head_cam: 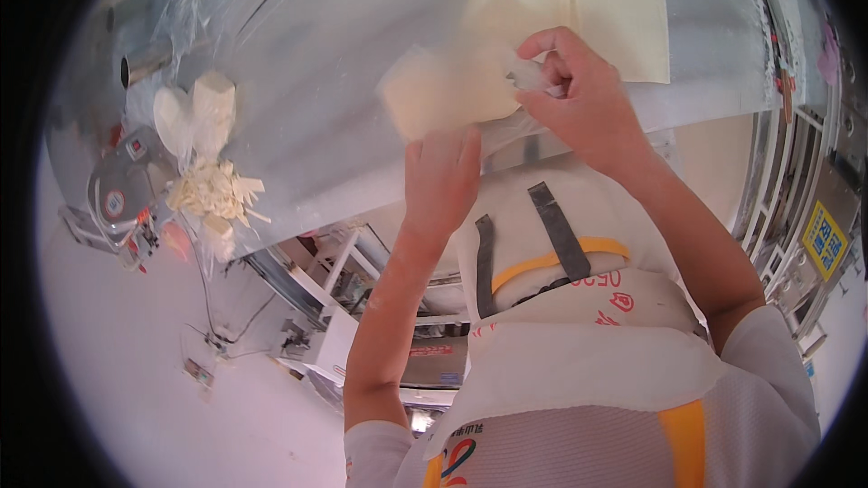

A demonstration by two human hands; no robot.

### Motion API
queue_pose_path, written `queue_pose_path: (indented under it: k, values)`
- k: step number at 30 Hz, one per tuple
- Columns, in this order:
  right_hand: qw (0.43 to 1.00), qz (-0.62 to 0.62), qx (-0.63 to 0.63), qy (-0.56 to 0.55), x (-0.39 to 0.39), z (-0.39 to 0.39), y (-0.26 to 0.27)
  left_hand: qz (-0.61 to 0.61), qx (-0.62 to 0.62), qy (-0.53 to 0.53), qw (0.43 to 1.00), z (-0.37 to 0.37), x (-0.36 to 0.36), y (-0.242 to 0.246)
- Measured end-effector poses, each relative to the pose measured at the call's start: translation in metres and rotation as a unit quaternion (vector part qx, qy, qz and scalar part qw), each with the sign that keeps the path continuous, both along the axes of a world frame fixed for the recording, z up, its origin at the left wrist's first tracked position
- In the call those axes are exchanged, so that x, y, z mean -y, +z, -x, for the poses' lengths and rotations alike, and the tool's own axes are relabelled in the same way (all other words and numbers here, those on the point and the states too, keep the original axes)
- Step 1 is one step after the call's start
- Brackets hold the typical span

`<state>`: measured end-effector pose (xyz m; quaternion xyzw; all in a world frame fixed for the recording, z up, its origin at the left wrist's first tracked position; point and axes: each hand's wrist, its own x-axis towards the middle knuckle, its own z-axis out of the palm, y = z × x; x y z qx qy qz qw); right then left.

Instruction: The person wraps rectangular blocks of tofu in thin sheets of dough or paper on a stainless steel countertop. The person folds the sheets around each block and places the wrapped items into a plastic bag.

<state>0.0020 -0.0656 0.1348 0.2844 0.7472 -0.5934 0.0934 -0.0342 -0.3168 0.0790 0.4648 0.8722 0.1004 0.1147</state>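
A pale sheet of dough point(468, 85) lies before me on the grey worktop, its left part hazy. My left hand point(442, 176) is at the near edge of this sheet, back of the hand up; its fingertips are hard to make out, so whether it grips the sheet is unclear. Over the sheet's right end, my right hand point(583, 98) has thumb and fingers curled around a small whitish translucent piece point(532, 76), perhaps thin plastic film. Just beyond, flat square-cut dough sheets point(620, 17) lie side by side, a seam between them.
At the left, dough pieces point(213, 112) and a heap of dough strips point(213, 190) rest on clear plastic by a metal machine point(129, 179). Wooden-handled tools point(785, 91) line the worktop's right end. A metal rack point(790, 176) stands beyond it. The worktop point(325, 102) ends close to my apron.
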Motion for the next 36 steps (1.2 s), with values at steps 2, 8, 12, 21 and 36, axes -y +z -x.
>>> queue_pose_path:
  k: [2,8,12,21,36]
  values:
    - [0.999,-0.031,0.036,0.021,0.004,0.001,0.012,-0.010,-0.008,0.015,1.000,-0.002,0.015,0.002]
    - [0.966,-0.230,-0.026,0.115,0.021,-0.006,0.012,0.000,-0.050,0.138,0.989,-0.009,0.045,0.023]
    - [0.821,-0.456,-0.245,0.240,0.033,0.005,0.009,-0.066,-0.057,0.136,0.987,-0.013,0.062,0.025]
    - [0.749,-0.335,0.012,0.572,0.071,0.048,-0.009,-0.241,0.071,0.190,0.949,-0.033,0.069,-0.005]
    - [0.711,-0.493,-0.134,0.484,0.074,0.024,-0.074,-0.382,-0.121,0.406,0.821,-0.065,0.036,-0.037]
